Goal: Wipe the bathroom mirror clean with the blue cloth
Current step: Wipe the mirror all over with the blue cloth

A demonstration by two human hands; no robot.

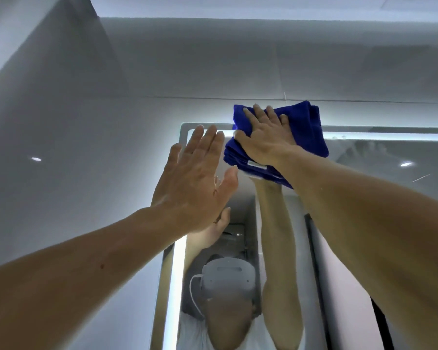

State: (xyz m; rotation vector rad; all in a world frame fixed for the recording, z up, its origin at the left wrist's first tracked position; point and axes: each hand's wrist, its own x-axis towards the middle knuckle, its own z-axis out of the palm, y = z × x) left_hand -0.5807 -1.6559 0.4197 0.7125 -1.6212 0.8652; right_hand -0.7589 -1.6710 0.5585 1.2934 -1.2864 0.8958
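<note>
The folded cloth (pixel 311 137) is pressed against the top edge of the mirror (pixel 364 157), overlapping the lit strip (pixel 379 135) and the wall (pixel 213 72) above. It is borne on by the right hand (pixel 266 140); the grip is open, fingers spread and near straight. The left hand (pixel 195 183) is laid flat and open, apparently on the glass, beside the cloth.

Folded blue cloth (pixel 310 130) flat against mirror (pixel 379 154), overlapping its top edge; mirror rim lit.
</note>
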